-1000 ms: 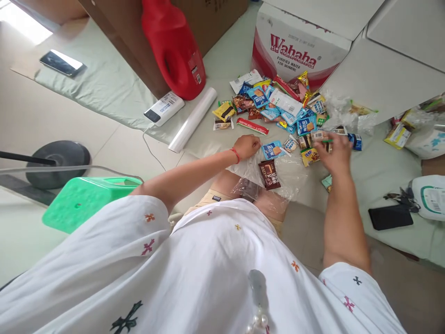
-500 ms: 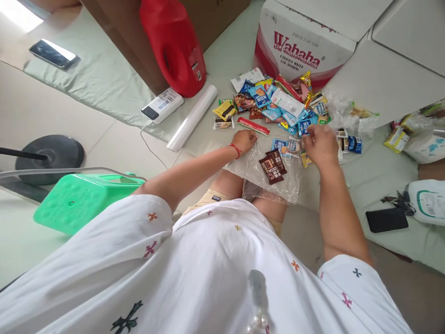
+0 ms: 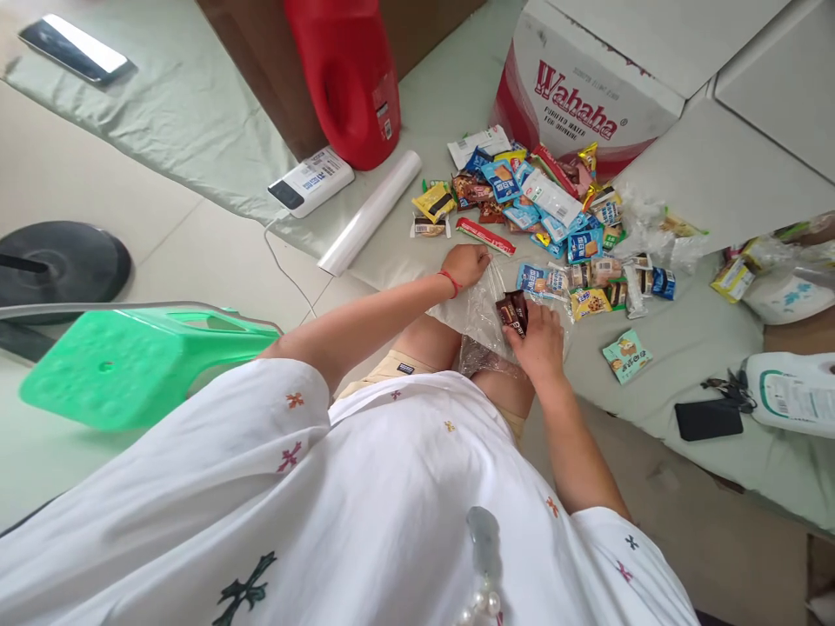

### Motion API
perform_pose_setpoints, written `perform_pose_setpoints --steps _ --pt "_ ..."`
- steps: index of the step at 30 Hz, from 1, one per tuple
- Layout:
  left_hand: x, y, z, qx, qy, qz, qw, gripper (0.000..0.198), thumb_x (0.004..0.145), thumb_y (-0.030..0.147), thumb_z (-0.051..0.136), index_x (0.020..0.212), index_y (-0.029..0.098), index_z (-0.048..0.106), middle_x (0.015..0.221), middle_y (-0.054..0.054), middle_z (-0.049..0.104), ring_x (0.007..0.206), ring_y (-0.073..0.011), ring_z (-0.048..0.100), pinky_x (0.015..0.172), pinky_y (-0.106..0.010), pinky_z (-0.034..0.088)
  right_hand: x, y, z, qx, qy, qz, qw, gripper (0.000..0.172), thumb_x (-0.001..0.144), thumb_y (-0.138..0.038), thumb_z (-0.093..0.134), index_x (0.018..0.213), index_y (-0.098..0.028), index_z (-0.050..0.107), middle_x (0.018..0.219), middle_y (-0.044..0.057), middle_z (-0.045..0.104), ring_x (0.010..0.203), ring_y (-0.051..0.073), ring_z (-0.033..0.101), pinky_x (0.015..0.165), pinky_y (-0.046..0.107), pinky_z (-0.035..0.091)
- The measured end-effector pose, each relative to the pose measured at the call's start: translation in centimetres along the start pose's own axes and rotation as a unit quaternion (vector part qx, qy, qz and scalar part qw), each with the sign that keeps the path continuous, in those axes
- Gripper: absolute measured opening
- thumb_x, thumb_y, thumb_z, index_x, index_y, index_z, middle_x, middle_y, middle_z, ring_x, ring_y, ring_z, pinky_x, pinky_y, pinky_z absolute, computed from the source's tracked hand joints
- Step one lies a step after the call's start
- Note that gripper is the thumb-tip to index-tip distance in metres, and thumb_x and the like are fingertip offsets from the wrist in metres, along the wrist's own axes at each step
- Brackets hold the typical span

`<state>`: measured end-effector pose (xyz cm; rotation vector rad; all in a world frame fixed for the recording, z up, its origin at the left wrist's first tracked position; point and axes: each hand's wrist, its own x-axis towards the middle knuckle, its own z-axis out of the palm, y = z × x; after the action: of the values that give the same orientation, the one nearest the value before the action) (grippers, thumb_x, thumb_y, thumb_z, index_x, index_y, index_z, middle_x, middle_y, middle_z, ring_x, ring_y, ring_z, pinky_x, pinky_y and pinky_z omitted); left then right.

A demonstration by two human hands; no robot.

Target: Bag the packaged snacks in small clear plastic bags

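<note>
A clear plastic bag point(image 3: 474, 303) lies over the front edge and my lap. My left hand point(image 3: 467, 265), with a red cord at its wrist, pinches the bag's left edge with closed fingers. On the bag are dark brown cocoa packets point(image 3: 511, 310), partly covered by my right hand point(image 3: 538, 339). Its thumb and fingers close around them from the right. Just beyond, a blue snack packet point(image 3: 531, 278) and a yellow cookie packet point(image 3: 591, 303) lie beside the bag. A red stick packet point(image 3: 486, 236) lies past my left hand.
Behind is a snack heap point(image 3: 522, 196) before a Wahaba carton point(image 3: 574, 109). To the left are a plastic roll point(image 3: 370, 213), a white power bank point(image 3: 311, 182), a red jug point(image 3: 352, 87) and a green stool point(image 3: 123, 365). A pale green packet point(image 3: 626, 356) lies right.
My right hand has moved left and nearer to me, from the bag's right edge onto the cocoa packets. My left hand keeps its pinch on the bag. The view has shifted slightly.
</note>
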<state>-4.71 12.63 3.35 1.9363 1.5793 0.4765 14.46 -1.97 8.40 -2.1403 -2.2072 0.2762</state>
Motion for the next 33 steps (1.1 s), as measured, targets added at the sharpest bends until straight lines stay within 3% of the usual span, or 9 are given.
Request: perform_pose_setpoints --steps 4,7,12,14,17,20,23,28,33 --pt "0.1 0.2 0.1 0.004 0.0 -0.009 1.0 0.039 0.102 0.04 0.043 0.098 0.018 0.075 0.092 -0.012 0.074 0.089 -0.0276 0.065 0.079 -0.037 0.044 -0.7 2.9 -2.3 0.067 0.005 -0.047 0.997 0.055 0.102 -0.047 0.046 0.145 -0.013 0.056 0.124 0.02 0.069 0.114 0.033 0.061 0.098 0.045 0.048" --pt "0.1 0.3 0.2 0.007 -0.001 -0.004 1.0 0.041 0.103 0.042 0.042 0.098 0.018 0.075 0.093 -0.012 0.075 0.09 -0.0278 0.065 0.079 -0.037 0.043 1.4 5.5 -4.8 0.128 0.003 -0.094 0.987 0.057 0.104 -0.051 0.041 0.145 -0.016 0.059 0.127 0.017 0.071 0.114 0.031 0.064 0.098 0.043 0.049" --pt "-0.2 0.3 -0.1 0.022 -0.011 0.011 1.0 0.042 0.104 0.043 0.041 0.099 0.018 0.075 0.093 -0.012 0.074 0.091 -0.0293 0.066 0.078 -0.038 0.043 7.7 5.8 -4.6 0.132 -0.202 -0.265 0.934 0.049 0.095 -0.051 0.06 0.134 -0.022 0.071 0.121 0.01 0.075 0.11 0.029 0.064 0.101 0.04 0.046" --pt "-0.6 0.3 -0.2 0.028 -0.009 0.021 0.999 0.044 0.104 0.044 0.04 0.1 0.018 0.075 0.092 -0.012 0.074 0.091 -0.0291 0.066 0.08 -0.038 0.044 9.7 5.0 -3.8 0.08 -0.227 -0.287 0.927 0.046 0.09 -0.048 0.069 0.128 -0.023 0.075 0.116 0.009 0.076 0.108 0.029 0.063 0.104 0.04 0.043" --pt "-1.5 0.3 -0.2 0.035 0.014 0.048 0.998 0.044 0.105 0.043 0.04 0.103 0.017 0.076 0.102 -0.014 0.071 0.096 -0.0278 0.066 0.085 -0.038 0.046 11.3 4.2 -3.5 0.03 -0.137 -0.265 0.954 0.047 0.086 -0.044 0.076 0.127 -0.021 0.075 0.122 0.011 0.071 0.115 0.031 0.058 0.108 0.042 0.039" --pt "-2.3 0.1 0.0 0.03 0.053 0.103 0.993 0.043 0.105 0.041 0.042 0.11 0.015 0.076 0.114 -0.016 0.066 0.106 -0.0276 0.063 0.094 -0.038 0.047 12.0 4.4 -3.7 0.022 -0.004 -0.228 0.973 0.059 0.089 -0.038 0.072 0.142 -0.016 0.064 0.137 0.016 0.062 0.125 0.034 0.05 0.11 0.046 0.037" --pt "-2.8 -0.1 0.0 0.021 0.079 0.167 0.983 0.044 0.105 0.043 0.042 0.113 0.015 0.075 0.114 -0.016 0.064 0.109 -0.0275 0.06 0.096 -0.039 0.046 13.1 5.2 -3.4 0.012 0.028 -0.213 0.976 0.077 0.085 -0.027 0.071 0.157 -0.013 0.047 0.14 0.018 0.061 0.127 0.036 0.046 0.109 0.05 0.036" --pt "-3.8 -0.3 -1.3 0.036 0.087 0.28 0.955 0.047 0.107 0.047 0.035 0.115 0.022 0.074 0.101 -0.011 0.064 0.098 -0.0248 0.06 0.086 -0.038 0.047 12.9 7.1 -3.1 0.001 0.027 -0.233 0.972 0.029 0.091 -0.022 0.062 0.115 -0.016 0.076 0.1 0.013 0.072 0.112 0.034 0.052 0.099 0.048 0.04" --pt "-6.6 -1.1 -2.4 0.08 -0.001 0.385 0.919 0.044 0.107 0.038 0.032 0.106 0.025 0.075 0.091 -0.012 0.065 0.088 -0.0237 0.059 0.08 -0.039 0.047 7.5 9.5 -2.6 -0.057 0.083 -0.298 0.949 0.026 0.101 -0.03 0.054 0.108 -0.019 0.076 0.106 0.012 0.071 0.114 0.033 0.054 0.1 0.049 0.04"
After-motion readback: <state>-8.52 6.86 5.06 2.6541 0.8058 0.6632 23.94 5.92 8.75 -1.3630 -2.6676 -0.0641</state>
